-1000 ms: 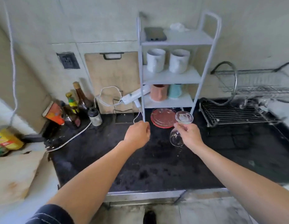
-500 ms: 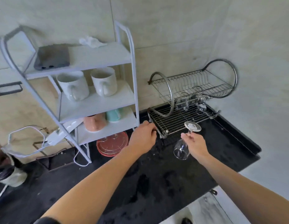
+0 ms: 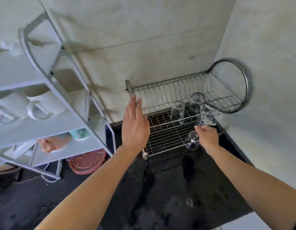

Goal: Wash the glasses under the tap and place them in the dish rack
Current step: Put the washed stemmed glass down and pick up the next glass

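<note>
A two-tier wire dish rack (image 3: 162,143) stands in the far right corner of the black counter. My right hand (image 3: 207,137) holds a clear stemmed glass (image 3: 192,141) by its stem, bowl hanging down, over the front right of the rack's lower tier. My left hand (image 3: 134,128) is raised flat with its fingers straight, at the rack's left end, holding nothing. A tall clear glass (image 3: 178,112) stands upside down on the lower tier. Beside it on the right is another stemmed glass (image 3: 197,98), foot upward.
A white shelf unit (image 3: 64,117) on the left holds white mugs (image 3: 42,105), a pink cup (image 3: 52,143) and a teal cup (image 3: 80,133). A red round lid (image 3: 86,163) lies under it. The black counter (image 3: 160,196) is wet. Pale walls close the corner.
The view has swung right and closer to the rack. My right hand carried the stemmed glass from the counter's middle to the rack's front right. My left hand went from a loose fist to a flat raised palm.
</note>
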`<action>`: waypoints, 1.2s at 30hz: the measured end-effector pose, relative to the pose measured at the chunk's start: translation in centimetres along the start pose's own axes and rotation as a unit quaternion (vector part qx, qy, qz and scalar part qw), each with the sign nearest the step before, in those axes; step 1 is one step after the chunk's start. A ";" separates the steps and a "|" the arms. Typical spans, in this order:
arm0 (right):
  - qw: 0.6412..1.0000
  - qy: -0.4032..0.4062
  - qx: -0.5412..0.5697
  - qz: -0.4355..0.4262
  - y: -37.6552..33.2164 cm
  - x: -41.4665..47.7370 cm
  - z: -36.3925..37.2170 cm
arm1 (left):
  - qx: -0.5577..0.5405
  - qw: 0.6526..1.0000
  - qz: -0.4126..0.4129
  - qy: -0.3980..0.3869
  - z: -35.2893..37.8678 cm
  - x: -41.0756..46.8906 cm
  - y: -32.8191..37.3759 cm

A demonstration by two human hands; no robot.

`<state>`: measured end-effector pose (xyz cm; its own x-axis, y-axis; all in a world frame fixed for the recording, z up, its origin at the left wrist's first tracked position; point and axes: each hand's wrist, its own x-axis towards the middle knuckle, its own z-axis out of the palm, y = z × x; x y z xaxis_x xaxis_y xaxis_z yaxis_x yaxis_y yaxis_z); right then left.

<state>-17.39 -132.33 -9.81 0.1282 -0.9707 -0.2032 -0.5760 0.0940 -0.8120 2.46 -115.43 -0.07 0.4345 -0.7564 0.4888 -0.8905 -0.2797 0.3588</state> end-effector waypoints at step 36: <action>0.948 -0.112 -0.270 -0.127 0.4 -1.8 2.0 | 0.072 0.988 0.119 -0.066 -4.8 -7.5 -2.2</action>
<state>-16.28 -130.08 -10.84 0.4518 -0.8695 -0.1995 -0.8254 -0.3225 -0.4634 1.82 -106.27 -0.67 0.1980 -0.8789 0.4339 -0.9793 -0.1589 0.1251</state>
